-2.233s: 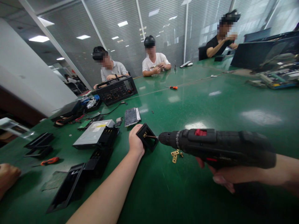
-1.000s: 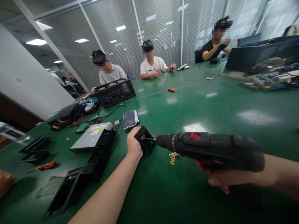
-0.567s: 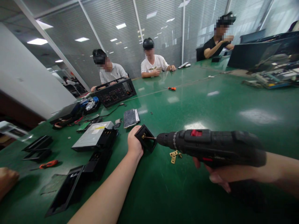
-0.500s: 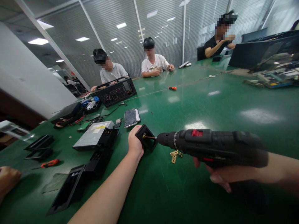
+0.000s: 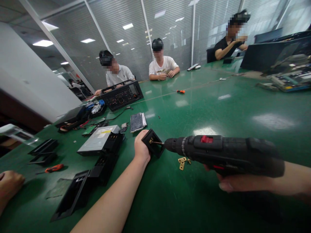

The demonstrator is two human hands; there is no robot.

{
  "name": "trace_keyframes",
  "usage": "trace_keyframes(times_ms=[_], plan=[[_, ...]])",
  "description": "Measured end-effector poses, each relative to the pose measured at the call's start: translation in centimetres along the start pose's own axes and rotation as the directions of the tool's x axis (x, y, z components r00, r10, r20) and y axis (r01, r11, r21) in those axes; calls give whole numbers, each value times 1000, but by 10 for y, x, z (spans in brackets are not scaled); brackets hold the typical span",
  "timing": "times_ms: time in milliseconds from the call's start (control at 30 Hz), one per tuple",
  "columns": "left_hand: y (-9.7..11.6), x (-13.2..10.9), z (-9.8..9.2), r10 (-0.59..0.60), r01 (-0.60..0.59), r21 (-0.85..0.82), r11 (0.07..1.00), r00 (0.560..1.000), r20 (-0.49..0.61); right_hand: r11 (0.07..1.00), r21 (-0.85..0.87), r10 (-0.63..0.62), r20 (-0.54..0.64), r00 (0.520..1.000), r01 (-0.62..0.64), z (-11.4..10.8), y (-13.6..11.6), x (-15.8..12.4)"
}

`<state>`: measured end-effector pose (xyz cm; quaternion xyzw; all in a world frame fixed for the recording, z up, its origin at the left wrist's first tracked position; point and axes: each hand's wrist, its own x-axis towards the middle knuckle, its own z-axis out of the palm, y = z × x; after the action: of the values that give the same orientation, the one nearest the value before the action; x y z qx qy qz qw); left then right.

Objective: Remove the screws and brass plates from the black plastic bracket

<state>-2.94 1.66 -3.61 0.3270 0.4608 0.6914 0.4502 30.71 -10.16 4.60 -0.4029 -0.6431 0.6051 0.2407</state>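
"Drill (image 5: 218,152): handling?"

"Likely heavy, stiff; best held below its body, where the right hand (image 5: 233,185) is wrapped round it. Held above the table (image 5: 175,200), near right."

"Axis?"

"Runs right to left; bit (image 5: 157,142) points left into the small black frame (image 5: 154,149). Left hand (image 5: 141,145) clasps that; probably light, rigid, best gripped from outside."

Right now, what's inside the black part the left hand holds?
Small gold-coloured metal and the end of a drill bit. Anything directly behind the bit is covered.
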Motion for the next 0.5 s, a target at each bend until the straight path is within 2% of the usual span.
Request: trace_keyframes(times_ms=[100,200,333,433,500], plan=[[1,0,0,-14,14,-4,1000,1000,11,999,-50,4,-12,1000,-4,3,-8,-5],[2,1,1,-16,16,0,1000,1000,18,991,-133,15,17,1000,-12,3,0,-4],[3,1,2,-16,16,3,1000,1000,22,964,-257,-42,70,997,59,-5,27,2],[3,2,1,-41,40,4,999,998,40,945,-289,-110,166,980,155,-12,50,7],[4,2,0,-60,60,5,998,997,52,937,-296,-135,181,974,185,-16,62,8]])
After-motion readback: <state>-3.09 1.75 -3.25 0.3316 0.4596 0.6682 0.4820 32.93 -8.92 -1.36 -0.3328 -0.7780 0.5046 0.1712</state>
